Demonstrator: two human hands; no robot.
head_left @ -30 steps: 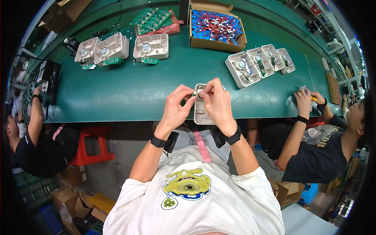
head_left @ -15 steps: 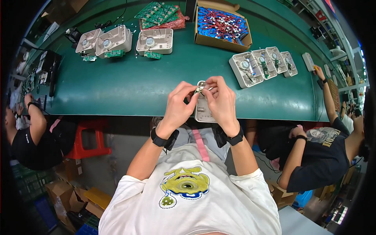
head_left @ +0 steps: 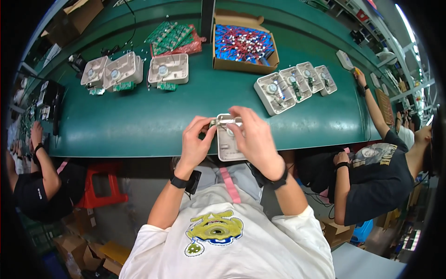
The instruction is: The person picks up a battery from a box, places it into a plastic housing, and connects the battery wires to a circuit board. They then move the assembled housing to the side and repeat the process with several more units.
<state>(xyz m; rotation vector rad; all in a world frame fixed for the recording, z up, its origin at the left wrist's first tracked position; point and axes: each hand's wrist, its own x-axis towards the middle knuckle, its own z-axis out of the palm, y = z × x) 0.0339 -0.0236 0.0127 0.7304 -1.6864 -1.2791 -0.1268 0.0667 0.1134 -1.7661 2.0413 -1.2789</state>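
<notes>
A white plastic housing [head_left: 223, 148] lies at the front edge of the green bench, and a round speaker [head_left: 230, 132] shows partly inside it. At the housing's upper left corner my left hand [head_left: 196, 143] is closed, with thumb and fingertips pinching a small green circuit board [head_left: 213, 123]. My right hand [head_left: 256, 139] hovers over the housing's right side, slightly blurred. Its thumb and forefinger are apart, with nothing visible held between them. This hand hides much of the housing's right half.
Three open housings [head_left: 168, 63] with boards stand at the back left, near stacked green circuit boards [head_left: 169, 38]. A cardboard box [head_left: 246, 67] of blue wired battery packs sits behind. Several filled housings [head_left: 275, 94] line the right. Co-workers sit on both sides; one's hand [head_left: 360, 79] reaches onto the bench.
My right hand has parted from the left and moved over the housing, its fingers spreading. My left hand has shifted to the housing's upper left corner with the board. The view has tilted.
</notes>
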